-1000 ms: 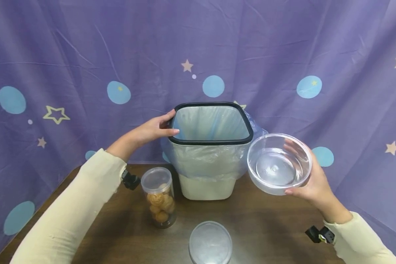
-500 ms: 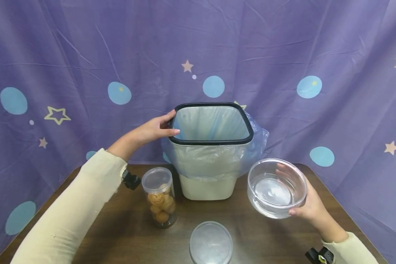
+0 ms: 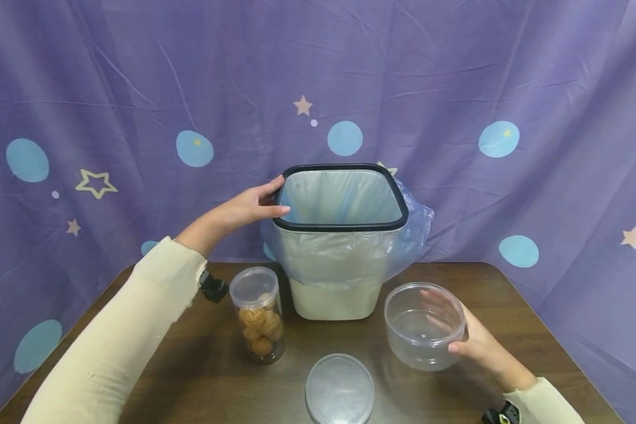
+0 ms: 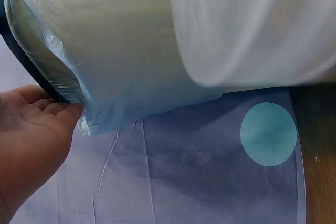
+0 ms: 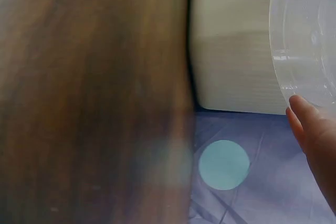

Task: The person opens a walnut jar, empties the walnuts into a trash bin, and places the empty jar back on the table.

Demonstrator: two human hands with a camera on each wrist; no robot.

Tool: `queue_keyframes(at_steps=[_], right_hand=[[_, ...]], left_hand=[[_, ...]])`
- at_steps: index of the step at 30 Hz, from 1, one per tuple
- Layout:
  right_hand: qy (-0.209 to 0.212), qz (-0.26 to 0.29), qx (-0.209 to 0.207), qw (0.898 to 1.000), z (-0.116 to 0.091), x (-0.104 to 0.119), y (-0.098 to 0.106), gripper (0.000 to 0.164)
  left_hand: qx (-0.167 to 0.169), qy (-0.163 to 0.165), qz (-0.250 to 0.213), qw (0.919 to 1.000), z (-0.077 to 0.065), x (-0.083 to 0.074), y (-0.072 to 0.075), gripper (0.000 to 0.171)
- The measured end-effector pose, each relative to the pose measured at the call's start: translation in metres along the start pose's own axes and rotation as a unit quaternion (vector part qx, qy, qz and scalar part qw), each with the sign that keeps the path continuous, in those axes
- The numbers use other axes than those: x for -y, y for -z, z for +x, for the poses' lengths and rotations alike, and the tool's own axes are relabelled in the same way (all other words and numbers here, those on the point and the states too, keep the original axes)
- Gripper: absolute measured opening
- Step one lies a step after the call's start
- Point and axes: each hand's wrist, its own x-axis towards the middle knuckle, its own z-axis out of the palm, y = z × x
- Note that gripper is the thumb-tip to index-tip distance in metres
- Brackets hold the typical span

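My left hand (image 3: 244,207) grips the left side of the black rim of a whitish trash bin (image 3: 334,303), thumb over the inside edge. A thin bluish plastic bag (image 3: 344,253) lines the bin and folds down over its outside. In the left wrist view the fingers (image 4: 60,109) curl at the rim and the bag. My right hand (image 3: 474,335) holds a round clear plastic container (image 3: 424,353) by its right side, right of the bin. Its inside looks bare. Whether its base touches the table cannot be told.
A clear lidded jar (image 3: 255,315) of brown, swirled cookie-like pieces stands left of the bin. A round translucent lid (image 3: 339,388) lies near the front of the dark wooden table (image 3: 191,365). A purple patterned curtain (image 3: 233,70) hangs behind.
My right hand has lowered the clear container toward the table and slightly left, and its opening is more level. The left hand has stayed on the bin's rim.
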Motion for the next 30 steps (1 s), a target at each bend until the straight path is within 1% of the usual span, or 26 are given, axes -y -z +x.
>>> queue_keyframes(at_steps=[3,6,9,14,19,22,26,30], right_hand=[[-0.017,0.007,0.007,1.0,-0.004,-0.006,0.001,0.08],[-0.039,0.025,0.014,0.999,-0.008,-0.012,0.004,0.081],[-0.059,0.043,0.03,0.997,-0.012,-0.018,0.006,0.083],[-0.071,0.062,0.073,0.993,-0.015,-0.026,0.009,0.09],[-0.087,0.084,0.126,0.985,-0.014,-0.032,0.015,0.096],[-0.094,0.09,0.144,0.981,-0.014,-0.034,0.019,0.097],[-0.112,0.097,0.15,0.977,-0.014,-0.036,0.024,0.098],[-0.134,0.093,0.155,0.974,-0.015,-0.04,0.031,0.1]], left_hand=[[0.0,-0.001,-0.002,1.0,0.0,0.0,0.0,0.088],[-0.002,-0.001,-0.004,1.0,0.0,0.0,0.0,0.087],[0.003,-0.002,-0.002,1.0,0.0,0.001,0.001,0.088],[0.006,-0.004,-0.003,1.0,0.001,0.002,0.001,0.087],[0.001,-0.003,-0.005,1.0,0.0,0.001,0.0,0.085],[0.003,-0.005,-0.005,1.0,0.0,0.001,0.0,0.084],[0.003,-0.003,-0.003,1.0,0.0,0.001,0.0,0.082],[0.003,-0.006,-0.001,1.0,0.001,0.003,0.001,0.083]])
